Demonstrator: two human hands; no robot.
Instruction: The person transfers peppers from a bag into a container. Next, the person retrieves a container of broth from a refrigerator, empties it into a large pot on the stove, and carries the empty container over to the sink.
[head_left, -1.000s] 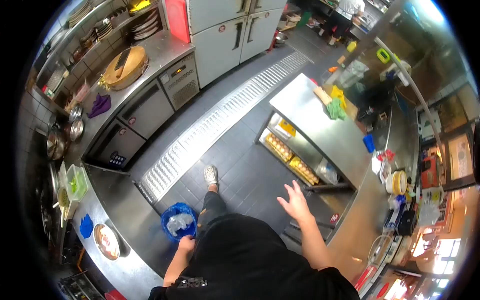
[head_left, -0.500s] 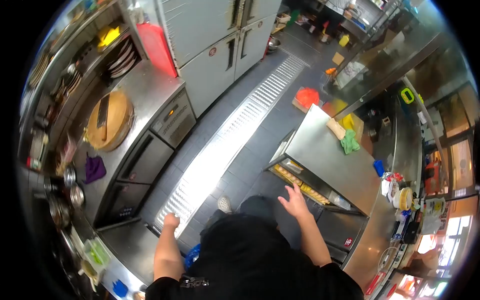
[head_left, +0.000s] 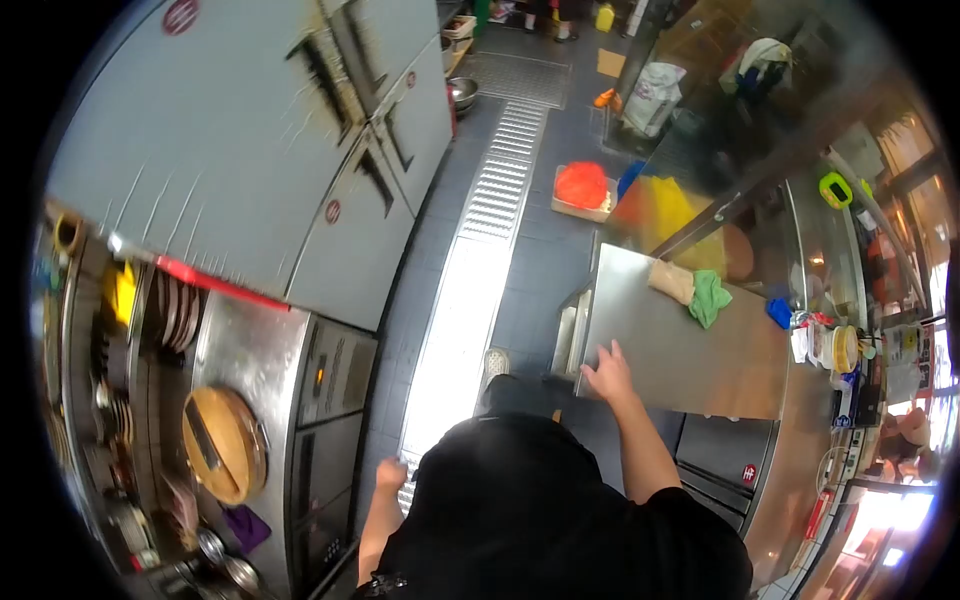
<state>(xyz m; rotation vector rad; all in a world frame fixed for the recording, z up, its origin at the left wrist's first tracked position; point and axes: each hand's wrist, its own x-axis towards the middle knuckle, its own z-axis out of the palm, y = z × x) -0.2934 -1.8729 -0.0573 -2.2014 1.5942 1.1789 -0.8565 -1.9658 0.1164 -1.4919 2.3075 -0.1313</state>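
My right hand [head_left: 611, 372] is held out with its fingers spread and holds nothing. In the picture it overlaps the near left corner of a steel worktable [head_left: 690, 355]; I cannot tell whether it touches it. My left hand [head_left: 391, 474] hangs low on the other side, curled into a loose fist beside the metal floor grate [head_left: 452, 335], with nothing visible in it. On the worktable lie a green cloth [head_left: 709, 298] and a beige cloth [head_left: 671, 281].
A tall steel refrigerator [head_left: 240, 130] stands ahead left. Below it, a counter [head_left: 250, 345] carries a round chopping board [head_left: 238, 445] with a cleaver [head_left: 203, 436]. A red bag [head_left: 581, 185] sits in a floor crate ahead. People's legs [head_left: 550, 20] show far back.
I have moved forward along the grate, so the refrigerator and worktable are nearer. The worktable's lower shelf with yellow trays has gone out of sight. My hands keep much the same shape.
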